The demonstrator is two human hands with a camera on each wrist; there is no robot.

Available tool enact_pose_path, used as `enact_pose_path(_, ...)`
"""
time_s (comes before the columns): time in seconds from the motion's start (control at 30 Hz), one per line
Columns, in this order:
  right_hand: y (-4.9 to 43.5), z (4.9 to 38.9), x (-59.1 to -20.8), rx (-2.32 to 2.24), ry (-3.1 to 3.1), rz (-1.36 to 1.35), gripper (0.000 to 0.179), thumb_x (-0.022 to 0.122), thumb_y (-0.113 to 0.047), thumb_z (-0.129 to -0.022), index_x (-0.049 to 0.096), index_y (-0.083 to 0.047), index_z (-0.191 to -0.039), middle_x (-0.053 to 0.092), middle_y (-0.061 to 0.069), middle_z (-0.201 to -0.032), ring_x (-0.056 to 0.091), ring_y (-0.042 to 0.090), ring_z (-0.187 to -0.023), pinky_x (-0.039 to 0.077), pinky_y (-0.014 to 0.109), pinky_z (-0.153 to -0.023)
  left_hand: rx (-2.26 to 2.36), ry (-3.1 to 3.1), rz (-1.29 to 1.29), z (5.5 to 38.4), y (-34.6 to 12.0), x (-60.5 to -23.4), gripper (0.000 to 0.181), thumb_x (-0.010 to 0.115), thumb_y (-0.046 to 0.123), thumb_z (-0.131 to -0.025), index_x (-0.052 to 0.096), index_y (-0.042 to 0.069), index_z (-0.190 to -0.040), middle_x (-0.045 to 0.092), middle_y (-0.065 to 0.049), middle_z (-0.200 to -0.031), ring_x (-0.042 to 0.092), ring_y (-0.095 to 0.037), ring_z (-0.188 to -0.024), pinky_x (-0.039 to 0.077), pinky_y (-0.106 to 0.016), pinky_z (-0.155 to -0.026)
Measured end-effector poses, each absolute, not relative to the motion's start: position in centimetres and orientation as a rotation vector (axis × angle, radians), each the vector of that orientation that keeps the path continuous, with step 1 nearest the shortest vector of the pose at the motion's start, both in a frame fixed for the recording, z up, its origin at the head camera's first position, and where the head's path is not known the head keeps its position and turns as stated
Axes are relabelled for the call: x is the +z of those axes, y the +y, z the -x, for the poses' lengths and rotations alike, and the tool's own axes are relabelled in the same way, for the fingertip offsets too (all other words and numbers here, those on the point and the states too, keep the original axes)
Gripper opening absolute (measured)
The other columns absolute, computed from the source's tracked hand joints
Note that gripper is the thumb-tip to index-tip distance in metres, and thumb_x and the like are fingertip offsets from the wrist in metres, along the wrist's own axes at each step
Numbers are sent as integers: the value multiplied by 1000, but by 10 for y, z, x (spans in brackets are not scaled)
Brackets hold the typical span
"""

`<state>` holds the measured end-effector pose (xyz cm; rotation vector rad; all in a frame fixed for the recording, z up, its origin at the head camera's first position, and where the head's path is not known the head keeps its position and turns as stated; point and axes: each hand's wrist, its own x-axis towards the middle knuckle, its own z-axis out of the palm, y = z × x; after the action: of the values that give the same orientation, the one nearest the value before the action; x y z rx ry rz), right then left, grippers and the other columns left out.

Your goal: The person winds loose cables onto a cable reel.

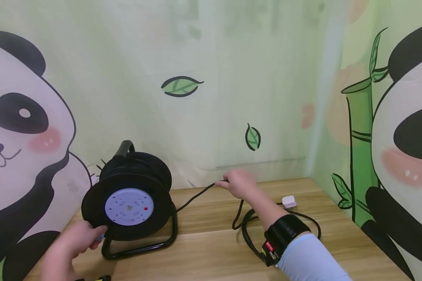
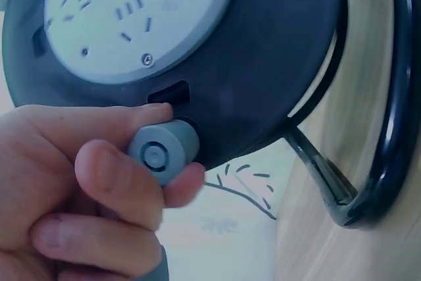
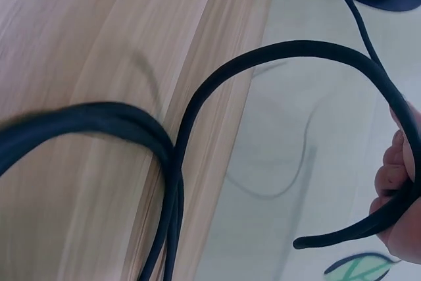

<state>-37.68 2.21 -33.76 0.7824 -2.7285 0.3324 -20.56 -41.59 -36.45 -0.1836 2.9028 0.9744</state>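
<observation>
A black cable reel [image 1: 126, 203] with a pale socket face [image 1: 129, 207] stands on the left of the wooden table. My left hand [image 1: 79, 239] is at its lower left rim, and in the left wrist view thumb and finger pinch the grey crank knob [image 2: 164, 151]. Above the table, right of the reel, my right hand [image 1: 238, 183] holds the black cable [image 1: 197, 195], which runs from the reel up to it. In the right wrist view the cable bends in a wide arc into the curled fingers [image 3: 393, 177]; the rest of that hand is cut off by the frame edge.
Loose cable loops [image 1: 245, 230] lie on the table under my right forearm. A white plug [image 1: 289, 201] sits near them at the back right. The reel's tubular stand [image 1: 140, 253] reaches forward on the tabletop [image 1: 204, 249]. A panda-printed cloth [image 1: 211, 117] hangs behind.
</observation>
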Motion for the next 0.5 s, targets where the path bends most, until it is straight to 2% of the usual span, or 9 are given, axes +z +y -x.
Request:
enact_pose_path(0.17, 3, 369, -340, 365, -2759, -821, 43, 54, -47, -96, 47, -17, -66, 42, -5, -57, 40, 12, -50, 32, 27, -45, 1195, 2814, 285, 198, -426, -360, 49, 45, 36, -100, 60, 3, -67, 47, -1, -54, 31, -12, -42, 26, -26, -42)
enact_pose_path(0.3, -12, 365, -340, 349, -2755, -871, 42, 52, -46, -97, 48, -17, -67, 44, -4, -57, 41, 11, -50, 34, 26, -45, 1239, 2788, 373, 193, -432, -356, 58, 45, 50, -98, 62, 4, -68, 45, 1, -54, 35, -14, -45, 30, -29, -46)
enact_pose_path(0.5, -28, 362, -335, 348, -2741, -913, 39, 52, -46, -97, 51, -18, -70, 47, -5, -58, 44, 11, -52, 36, 26, -47, 1445, 2734, 434, 195, -434, -347, 56, 49, 55, -95, 62, 5, -74, 48, 1, -58, 38, -14, -47, 34, -29, -47)
